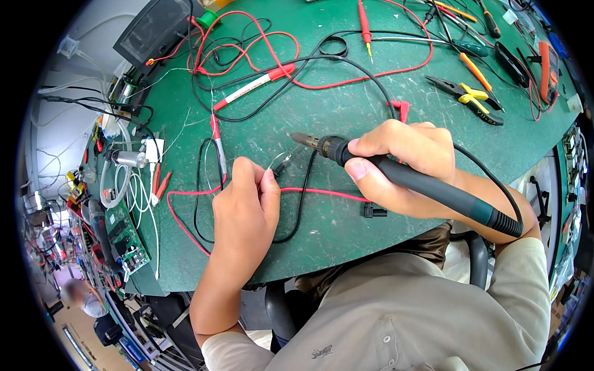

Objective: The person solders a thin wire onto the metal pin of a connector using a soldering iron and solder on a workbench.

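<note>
My right hand [408, 154] grips a soldering iron [445, 198] with a dark teal handle. Its metal tip [297, 137] points left, just above and right of my left hand. My left hand [247, 210] pinches a thin silvery wire [277, 157] between thumb and forefinger. A small dark tip or connector [283, 166] sits beside that thumb; its exact form is unclear. Red and black leads [315, 191] lie around both hands, and a red-and-grey probe [219, 148] lies just beyond my left hand.
Pliers [476, 105], screwdrivers [473, 71], a red probe [365, 25] and tangled cables cover the back of the green mat [328, 247]. At left are a circuit board [127, 241], tubing and a grey case [148, 31]. A person [93, 303] is in the lower-left background.
</note>
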The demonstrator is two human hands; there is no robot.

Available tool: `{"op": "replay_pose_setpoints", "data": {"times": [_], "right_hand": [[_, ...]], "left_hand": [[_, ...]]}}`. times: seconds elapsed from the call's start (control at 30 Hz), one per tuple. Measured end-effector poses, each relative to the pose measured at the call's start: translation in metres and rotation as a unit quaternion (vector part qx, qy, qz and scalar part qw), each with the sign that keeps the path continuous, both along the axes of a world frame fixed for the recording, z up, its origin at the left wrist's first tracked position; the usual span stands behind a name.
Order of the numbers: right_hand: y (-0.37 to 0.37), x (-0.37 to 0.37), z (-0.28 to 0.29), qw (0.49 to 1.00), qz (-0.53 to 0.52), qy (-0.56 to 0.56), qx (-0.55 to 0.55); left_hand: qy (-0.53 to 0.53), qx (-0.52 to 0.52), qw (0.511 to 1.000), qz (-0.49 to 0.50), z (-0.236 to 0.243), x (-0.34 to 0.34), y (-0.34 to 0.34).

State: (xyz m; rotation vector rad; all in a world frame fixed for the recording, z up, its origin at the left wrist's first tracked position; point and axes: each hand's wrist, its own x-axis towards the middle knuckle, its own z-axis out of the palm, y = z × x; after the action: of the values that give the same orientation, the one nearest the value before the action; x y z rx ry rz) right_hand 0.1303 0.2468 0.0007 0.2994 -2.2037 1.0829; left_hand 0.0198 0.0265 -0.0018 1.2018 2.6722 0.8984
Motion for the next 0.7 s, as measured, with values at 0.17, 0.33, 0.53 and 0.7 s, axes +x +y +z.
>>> {"op": "replay_pose_setpoints", "data": {"times": [0.17,0.33,0.53,0.7], "right_hand": [[-0.003,0.006,0.0,1.0,-0.005,0.002,0.006],[-0.006,0.01,0.004,1.0,-0.008,-0.011,-0.012],[-0.007,0.014,0.021,0.954,0.011,-0.177,-0.24],[-0.008,0.023,0.013,0.951,0.011,-0.146,-0.271]], "left_hand": [[0.03,-0.034,0.999,-0.017,-0.003,0.005,-0.002],[0.077,-0.037,0.996,-0.036,-0.006,0.005,-0.001],[0.078,-0.012,0.996,-0.03,-0.009,0.004,0.0],[0.046,-0.015,0.998,-0.033,-0.006,0.001,-0.002]]}}
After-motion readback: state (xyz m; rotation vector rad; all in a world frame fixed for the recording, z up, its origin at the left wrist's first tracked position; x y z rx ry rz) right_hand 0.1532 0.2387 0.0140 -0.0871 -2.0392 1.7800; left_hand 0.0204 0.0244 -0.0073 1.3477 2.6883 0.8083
